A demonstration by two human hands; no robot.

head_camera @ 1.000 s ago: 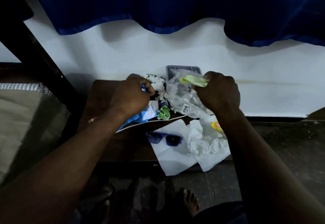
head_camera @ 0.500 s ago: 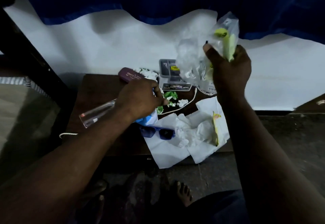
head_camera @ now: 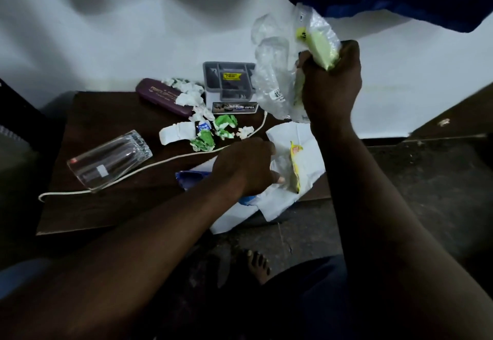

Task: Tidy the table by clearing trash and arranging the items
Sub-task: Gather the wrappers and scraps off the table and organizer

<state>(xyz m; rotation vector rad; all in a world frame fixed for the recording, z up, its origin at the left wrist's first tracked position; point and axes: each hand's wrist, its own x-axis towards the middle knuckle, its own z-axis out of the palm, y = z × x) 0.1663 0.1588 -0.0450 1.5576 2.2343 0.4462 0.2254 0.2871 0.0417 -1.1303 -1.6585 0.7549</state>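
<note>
Right hand (head_camera: 330, 86) gripped plastic bag (head_camera: 274, 73) above table (head_camera: 106, 211); left hand (head_camera: 248, 166) pressed on paper (head_camera: 306, 137), grip unclear; glass (head_camera: 109, 159) lying nearby could roll off.

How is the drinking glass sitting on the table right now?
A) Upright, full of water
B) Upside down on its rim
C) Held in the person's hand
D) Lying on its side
D: the clear glass lies tipped over on its side on the dark table, left of the scattered paper scraps, its open end towards the near left; neither hand touches it.
</note>
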